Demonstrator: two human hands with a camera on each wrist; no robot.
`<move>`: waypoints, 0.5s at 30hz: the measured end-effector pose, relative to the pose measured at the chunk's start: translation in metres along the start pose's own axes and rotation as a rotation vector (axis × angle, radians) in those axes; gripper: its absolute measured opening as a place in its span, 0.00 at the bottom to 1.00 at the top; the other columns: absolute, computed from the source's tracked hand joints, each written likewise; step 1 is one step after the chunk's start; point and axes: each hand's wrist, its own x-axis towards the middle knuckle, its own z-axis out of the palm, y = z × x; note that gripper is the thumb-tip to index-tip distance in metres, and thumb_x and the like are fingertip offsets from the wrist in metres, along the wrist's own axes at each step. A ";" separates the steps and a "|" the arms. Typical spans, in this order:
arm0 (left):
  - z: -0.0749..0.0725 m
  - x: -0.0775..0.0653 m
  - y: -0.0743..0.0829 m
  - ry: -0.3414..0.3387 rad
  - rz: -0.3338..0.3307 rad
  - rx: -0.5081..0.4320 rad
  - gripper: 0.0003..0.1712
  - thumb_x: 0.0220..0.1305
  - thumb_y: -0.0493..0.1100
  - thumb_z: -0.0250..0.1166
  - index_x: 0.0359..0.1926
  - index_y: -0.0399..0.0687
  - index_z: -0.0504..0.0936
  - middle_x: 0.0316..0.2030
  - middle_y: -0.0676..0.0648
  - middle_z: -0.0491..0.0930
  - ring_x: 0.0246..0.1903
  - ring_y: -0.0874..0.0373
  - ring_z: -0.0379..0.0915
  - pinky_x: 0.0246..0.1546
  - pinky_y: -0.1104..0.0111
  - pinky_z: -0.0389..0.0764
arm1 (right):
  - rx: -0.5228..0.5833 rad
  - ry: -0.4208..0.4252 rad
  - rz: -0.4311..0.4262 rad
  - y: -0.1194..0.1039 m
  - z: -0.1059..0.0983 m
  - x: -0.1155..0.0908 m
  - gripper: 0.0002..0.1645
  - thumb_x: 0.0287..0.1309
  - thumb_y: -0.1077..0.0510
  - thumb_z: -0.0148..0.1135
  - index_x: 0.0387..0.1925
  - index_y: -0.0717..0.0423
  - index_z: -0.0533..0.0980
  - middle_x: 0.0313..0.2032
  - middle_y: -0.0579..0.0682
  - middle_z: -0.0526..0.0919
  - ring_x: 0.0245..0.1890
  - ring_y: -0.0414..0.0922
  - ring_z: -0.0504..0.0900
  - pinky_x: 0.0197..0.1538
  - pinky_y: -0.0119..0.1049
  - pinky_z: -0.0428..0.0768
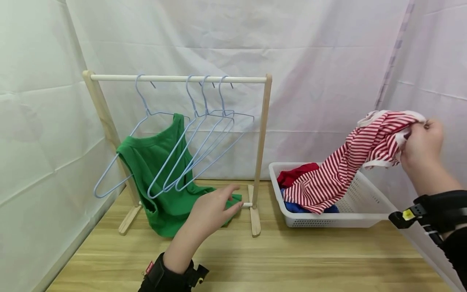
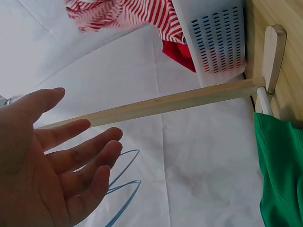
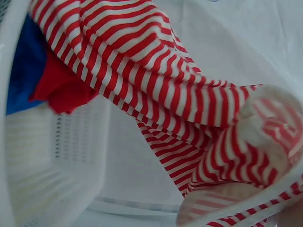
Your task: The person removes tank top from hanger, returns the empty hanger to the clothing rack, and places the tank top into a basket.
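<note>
My right hand (image 1: 425, 144) grips a red-and-white striped shirt (image 1: 350, 154) by its white-trimmed end, up above the right side of the basket. The shirt's lower part droops into the white plastic basket (image 1: 339, 221), over red cloth (image 1: 297, 173) and blue cloth (image 1: 296, 207). With fingers spread and nothing in them, my left hand (image 1: 211, 209) hovers before the rack, near the hem of a green tank top (image 1: 160, 162). One shoulder of that top hangs on a blue hanger (image 1: 106, 174) at the left; the rest slumps down to the table.
A wooden rack (image 1: 260, 142) with a white rail (image 1: 168, 78) stands on the wooden table (image 1: 255, 263). Several bare blue hangers (image 1: 204, 154) hang on the rail, overlapping the green top in the head view. White curtain (image 1: 317, 81) surrounds the table at back and sides.
</note>
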 end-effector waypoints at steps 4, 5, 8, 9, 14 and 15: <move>0.001 -0.001 -0.001 -0.013 -0.002 0.002 0.27 0.69 0.57 0.60 0.63 0.51 0.74 0.42 0.51 0.84 0.35 0.59 0.80 0.28 0.67 0.76 | -0.147 -0.057 0.068 0.016 -0.012 -0.007 0.07 0.74 0.58 0.45 0.50 0.46 0.63 0.51 0.40 0.64 0.47 0.33 0.66 0.38 0.20 0.73; 0.001 -0.001 -0.001 -0.013 0.001 0.000 0.26 0.68 0.57 0.60 0.63 0.51 0.74 0.43 0.51 0.83 0.36 0.59 0.80 0.28 0.67 0.76 | -0.185 -0.072 0.077 0.021 -0.014 -0.009 0.06 0.74 0.58 0.45 0.49 0.46 0.63 0.50 0.40 0.64 0.46 0.34 0.66 0.37 0.21 0.72; 0.001 -0.002 -0.002 -0.010 0.017 0.001 0.26 0.68 0.56 0.61 0.62 0.52 0.74 0.42 0.51 0.83 0.36 0.59 0.80 0.28 0.68 0.76 | -0.316 -0.121 0.110 0.035 -0.018 -0.014 0.04 0.74 0.57 0.43 0.46 0.44 0.63 0.47 0.41 0.64 0.44 0.34 0.67 0.36 0.21 0.73; 0.001 -0.002 -0.003 -0.009 0.021 0.001 0.25 0.68 0.56 0.61 0.62 0.52 0.74 0.42 0.51 0.83 0.36 0.59 0.80 0.28 0.68 0.76 | -0.357 -0.140 0.123 0.039 -0.019 -0.016 0.04 0.74 0.57 0.42 0.46 0.45 0.63 0.46 0.42 0.64 0.43 0.34 0.68 0.36 0.21 0.74; 0.001 -0.004 -0.004 -0.011 0.031 0.009 0.25 0.68 0.55 0.61 0.61 0.52 0.73 0.42 0.51 0.83 0.37 0.60 0.80 0.29 0.67 0.77 | -0.633 -0.245 0.158 0.059 -0.022 -0.021 0.11 0.73 0.57 0.39 0.47 0.60 0.63 0.46 0.52 0.63 0.39 0.38 0.67 0.34 0.23 0.76; 0.001 -0.004 -0.004 -0.012 0.030 0.009 0.25 0.68 0.55 0.61 0.61 0.51 0.73 0.42 0.51 0.83 0.37 0.59 0.80 0.29 0.67 0.77 | -0.683 -0.264 0.158 0.062 -0.023 -0.021 0.14 0.72 0.57 0.38 0.48 0.64 0.62 0.47 0.55 0.62 0.39 0.38 0.66 0.35 0.23 0.77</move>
